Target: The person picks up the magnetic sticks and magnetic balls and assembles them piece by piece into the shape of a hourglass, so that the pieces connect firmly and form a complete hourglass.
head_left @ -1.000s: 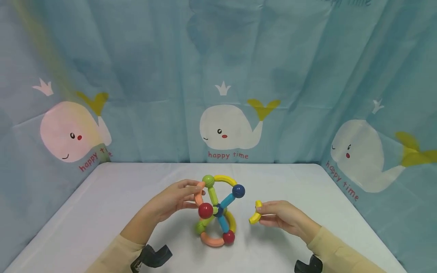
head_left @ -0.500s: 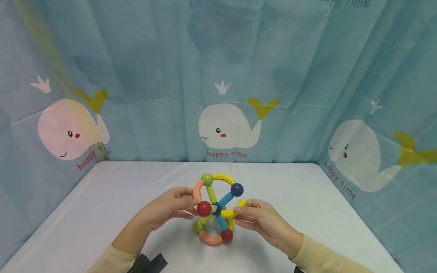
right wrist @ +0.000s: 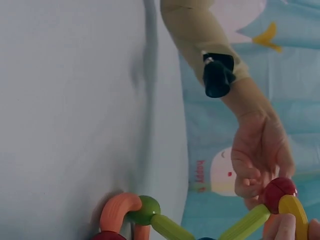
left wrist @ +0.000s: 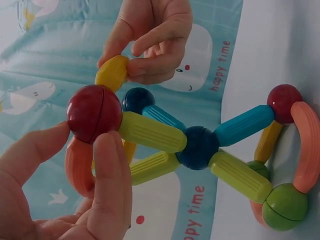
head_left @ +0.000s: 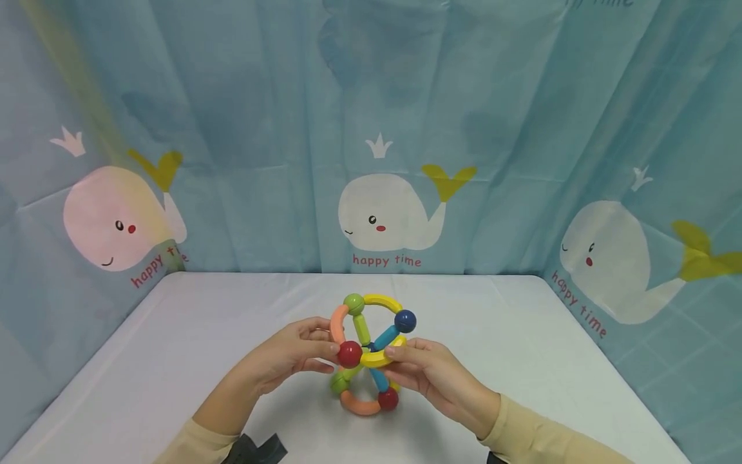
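A magnetic ball-and-rod structure stands on the white table; straight rods spread from its blue centre ball (left wrist: 199, 147). My left hand (head_left: 290, 354) pinches the upper red ball (head_left: 350, 354) between thumb and finger, beside an orange curved rod (left wrist: 80, 165). My right hand (head_left: 431, 380) pinches a yellow curved rod (head_left: 377, 359). One end of this rod meets the red ball; its other end lies near the upper blue ball (head_left: 405, 321). An upper green ball (head_left: 353, 303) joins another yellow curved rod (head_left: 382, 301). The right fingertips are partly cut off in the right wrist view.
The structure's lower ring rests on the white table (head_left: 493, 309), with a lower red ball (head_left: 388, 399), a lower green ball (head_left: 339, 384) and an orange curved rod (head_left: 359, 405). A blue curtain (head_left: 249, 129) with whale prints hangs behind and at both sides.
My right hand has moved left, carrying the yellow curved rod from beside the structure to the upper red ball. My left hand has shifted from the orange curved rod to the red ball.
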A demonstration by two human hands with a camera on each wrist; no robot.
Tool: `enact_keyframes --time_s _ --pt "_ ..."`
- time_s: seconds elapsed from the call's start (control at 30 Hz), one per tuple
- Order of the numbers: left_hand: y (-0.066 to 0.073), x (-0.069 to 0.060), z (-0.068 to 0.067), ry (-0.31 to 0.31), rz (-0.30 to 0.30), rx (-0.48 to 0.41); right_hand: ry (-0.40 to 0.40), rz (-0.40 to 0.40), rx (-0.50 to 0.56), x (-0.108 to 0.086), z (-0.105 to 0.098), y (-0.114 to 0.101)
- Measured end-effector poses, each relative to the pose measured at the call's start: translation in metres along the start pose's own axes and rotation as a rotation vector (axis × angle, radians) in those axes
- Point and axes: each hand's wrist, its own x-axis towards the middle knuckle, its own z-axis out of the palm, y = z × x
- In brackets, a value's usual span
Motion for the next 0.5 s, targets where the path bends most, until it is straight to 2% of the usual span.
enact_keyframes --time_s 0.23,0.5 --pt "0.0005 0.0023 0.0015 -0.012 -0.014 -0.011 -0.008 0.022 0.048 0.0002 -0.0024 0.0021" --pt "-0.0021 0.0001 0.0006 -0.032 -0.011 -0.027 -0.044 0.009 0.059 0.0021 -0.0027 0.0035"
